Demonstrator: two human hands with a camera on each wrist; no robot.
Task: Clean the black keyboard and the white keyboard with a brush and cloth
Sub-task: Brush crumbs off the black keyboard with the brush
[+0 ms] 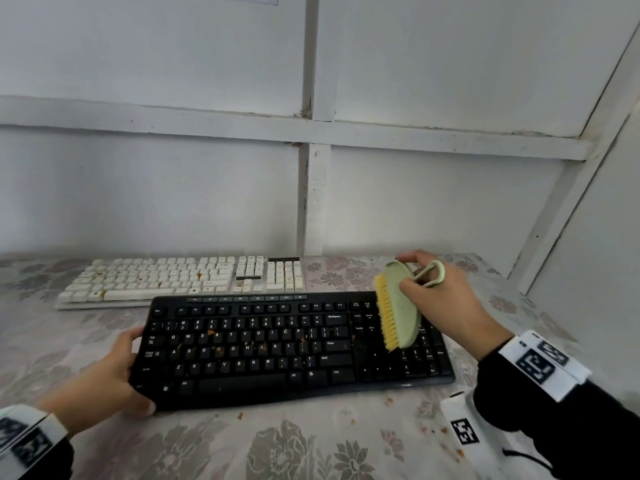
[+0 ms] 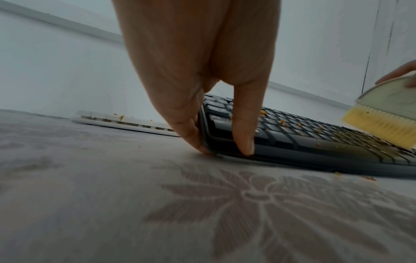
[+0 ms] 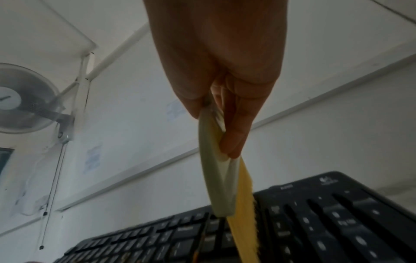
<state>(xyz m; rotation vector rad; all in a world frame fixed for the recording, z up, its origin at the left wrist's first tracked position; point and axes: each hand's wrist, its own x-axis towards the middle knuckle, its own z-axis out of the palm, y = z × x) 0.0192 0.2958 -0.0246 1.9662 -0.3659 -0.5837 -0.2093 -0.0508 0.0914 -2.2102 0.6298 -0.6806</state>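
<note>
The black keyboard (image 1: 291, 348) lies across the front of the surface (image 1: 311, 445), its long axis running left to right before the person, with the white keyboard (image 1: 180, 280) just behind it and offset to the left. Orange crumbs (image 1: 211, 332) dot the letter keys of the black keyboard and a few lie on the white one too.

The left hand (image 1: 104, 379) grips the black keyboard's left end, thumb on the front corner and fingers (image 2: 191, 131) curled round the edge, steadying it. The right hand (image 1: 440, 303) is clamped on the brush (image 1: 398, 306), fingers pinching its pale green back near the loop handle. The brush is turned so its yellow bristles (image 1: 386, 311) face left, toward the dirty keys, and it hangs over the keyboard's right end around the navigation keys and number pad. Whether the lower bristles touch the keys cannot be told for sure (the left wrist view suggests they are at least very close).

So the crumbs lie to the left of the brush, along the keyboard's length. The coming stroke likely calls for dropping the bristles flat and sweeping along that long axis, or off the front edge. No cloth shows in these views, and the white keyboard looks untouched.
</note>
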